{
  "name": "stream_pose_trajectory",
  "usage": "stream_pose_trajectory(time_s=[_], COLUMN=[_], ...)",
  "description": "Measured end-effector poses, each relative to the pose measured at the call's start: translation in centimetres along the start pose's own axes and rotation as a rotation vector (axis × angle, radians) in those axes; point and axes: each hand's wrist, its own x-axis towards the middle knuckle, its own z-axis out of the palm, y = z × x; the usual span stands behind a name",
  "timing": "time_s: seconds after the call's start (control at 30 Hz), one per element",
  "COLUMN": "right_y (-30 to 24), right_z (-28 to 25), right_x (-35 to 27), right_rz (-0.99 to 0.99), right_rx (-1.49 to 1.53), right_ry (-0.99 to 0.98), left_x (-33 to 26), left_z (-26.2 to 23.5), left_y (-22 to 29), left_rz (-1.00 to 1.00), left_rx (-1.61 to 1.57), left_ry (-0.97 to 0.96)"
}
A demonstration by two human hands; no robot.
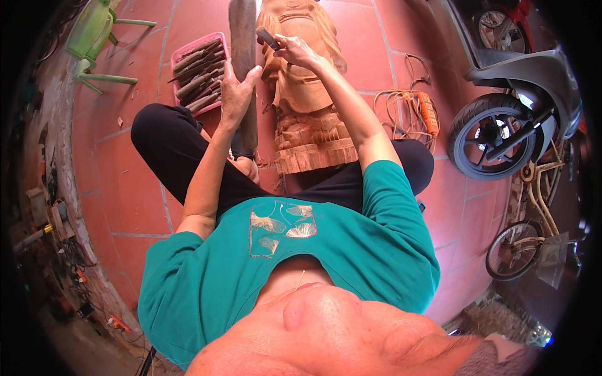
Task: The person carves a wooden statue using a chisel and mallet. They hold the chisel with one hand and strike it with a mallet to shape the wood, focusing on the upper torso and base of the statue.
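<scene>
A long, dark, worn wooden board [242,31] stretches away from me between my legs. Against it lies my left hand [237,97], with thumb and fingers stretched out and apart. My right hand [296,51] is closed on a short dark tool [268,39] at the far end of my reach, above the edge of a carving; its exact kind is unclear. The carved wooden figure [304,94], pale orange-brown with draped folds and a rough textured base, lies on its back just right of the board.
A pink basket [199,39] full of dark-handled carving tools [199,74] sits left of the board. An orange power strip [428,114] with tangled cords lies at right, near a motorbike wheel [492,135] and a bicycle [517,250]. A green plastic chair [91,31] stands far left on red tiles.
</scene>
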Motion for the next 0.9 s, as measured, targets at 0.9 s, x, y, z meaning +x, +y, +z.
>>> stream_pose_trajectory(time_s=[0.9], right_y=[1.2], right_z=[-1.4], right_x=[-0.9], right_rz=[0.064], right_rx=[-0.005], right_ry=[0.103], left_x=[0.5], left_z=[-0.7], left_y=[-0.8], left_rz=[-0.038], left_rx=[-0.087], left_ry=[-0.146])
